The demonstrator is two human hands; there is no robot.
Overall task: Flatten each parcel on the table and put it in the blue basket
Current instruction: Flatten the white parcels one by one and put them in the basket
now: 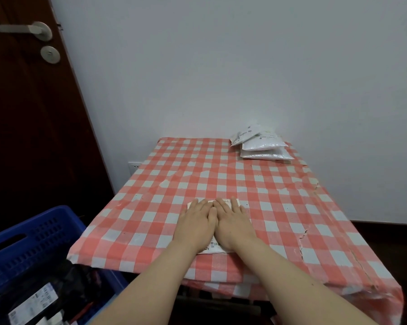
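The parcel (208, 249) lay on the checked table (291, 207), near its front edge. My left hand (196, 222) and right hand (233, 221) pressed flat on it side by side, fingers straight, gripping nothing, hiding most of it. A stack of white parcels (261, 146) sat at the far right corner, well apart. The blue basket (33, 233) stood low on the left, holding dark parcels (64, 285); a brown door (21, 125) stood behind it.
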